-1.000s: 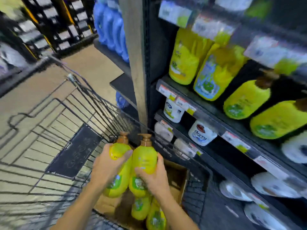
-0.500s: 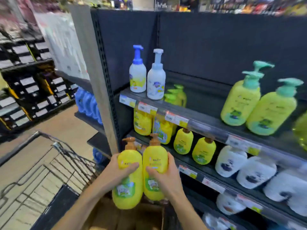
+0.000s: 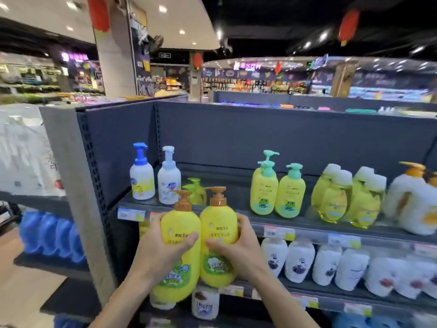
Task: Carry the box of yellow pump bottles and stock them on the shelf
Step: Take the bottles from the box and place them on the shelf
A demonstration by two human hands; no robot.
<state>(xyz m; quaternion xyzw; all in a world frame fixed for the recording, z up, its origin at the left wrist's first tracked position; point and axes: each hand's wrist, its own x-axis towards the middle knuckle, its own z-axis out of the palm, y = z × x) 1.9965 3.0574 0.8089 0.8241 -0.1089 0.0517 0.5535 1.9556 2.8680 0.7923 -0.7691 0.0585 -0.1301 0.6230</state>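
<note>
Yellow pump bottles stand upright, touching: left bottle (image 3: 178, 249) wrapped by the left hand (image 3: 157, 250), right bottle (image 3: 218, 237) by the right hand (image 3: 238, 253). Beyond them (seemingly just past the pumps) lies the top shelf (image 3: 295, 224), its bare gap up and far.

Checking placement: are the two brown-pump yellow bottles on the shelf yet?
No. Left hand and right hand hold both yellow bottles before the shelf.
</note>
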